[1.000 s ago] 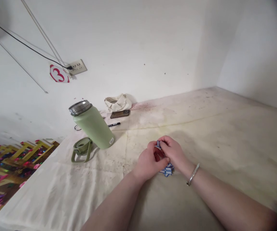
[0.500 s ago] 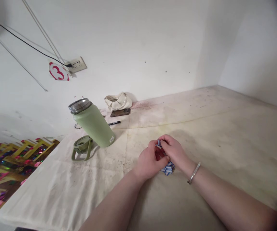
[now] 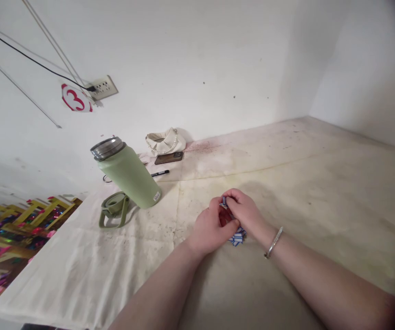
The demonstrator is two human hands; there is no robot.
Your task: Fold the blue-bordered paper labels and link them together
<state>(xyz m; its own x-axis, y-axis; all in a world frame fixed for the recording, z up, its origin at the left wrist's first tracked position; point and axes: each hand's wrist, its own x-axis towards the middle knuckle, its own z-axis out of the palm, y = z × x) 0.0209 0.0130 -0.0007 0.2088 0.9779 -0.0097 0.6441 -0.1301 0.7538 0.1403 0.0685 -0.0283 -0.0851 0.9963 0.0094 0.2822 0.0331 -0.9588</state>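
Note:
My left hand [image 3: 208, 229] and my right hand [image 3: 245, 208] meet above the table, fingers curled in toward each other. Between their fingertips is a small blue-and-white piece [image 3: 224, 200], its kind too small to make out. Both hands grip it, and the fingers hide most of it. Below them lies a little pile of similar blue-and-white pieces [image 3: 238, 237] on the cloth, partly covered by my left thumb and right hand. A silver bangle [image 3: 273, 243] circles my right wrist.
Left of my hands stands an uncapped green bottle [image 3: 128, 176], its looped lid [image 3: 115, 208] beside it. Farther back lie a pen [image 3: 160, 173], a phone [image 3: 169, 158] and a white bag [image 3: 166, 141] near the wall. A pale cloth [image 3: 90, 270] covers the table.
The view has shifted slightly, so everything sits a little farther left and up. My hands stay together over the pile; the piece at the fingertips has tilted slightly.

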